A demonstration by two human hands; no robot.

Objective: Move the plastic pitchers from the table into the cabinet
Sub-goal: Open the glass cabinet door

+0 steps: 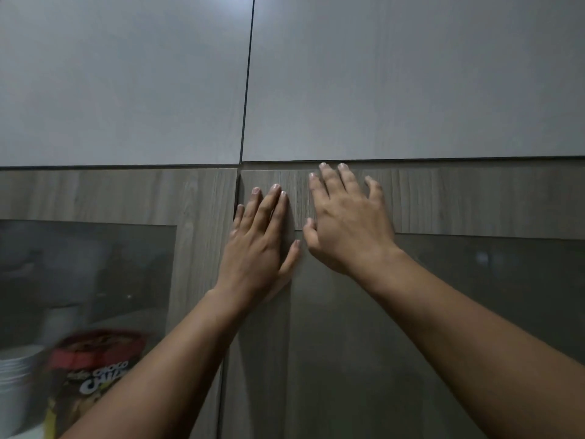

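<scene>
Head view, single entry. Cabinet point(443, 198) is recorded close up, with wood-grain lower doors and pale upper panels point(395, 74) above them. Right-hand door point(474, 201) and left-hand door point(126, 194) are both seen shut, or very nearly so, meeting at a narrow vertical seam.

Hands: left hand point(258, 245) is laid flat on the frame of the right-hand door, just beside the seam, fingers spread, nothing grasped. Right hand point(348, 223) is laid open against the top rail of the same door, fingertips at its upper edge, nothing grasped.

Step in hand, as judged: the door is being pressed, either closed or to release a push latch; which of the two cannot be told. Even pressure close to the seam edge is advised, with palms kept on the wooden frame and off the glass pane point(474, 327).

Contents, behind the smoked glass of the left-hand door point(79, 280): one snack canister point(95, 369) with a red lid and printed label, blurred; one stack of white bowls point(19, 372), beside it at the left edge; dim pale shapes higher up, not identifiable. Behind the right-hand pane, nothing is made out.

Plastic pitchers: none is seen; counter likewise is out of view. Whether any pitcher is already inside cannot be told.
</scene>
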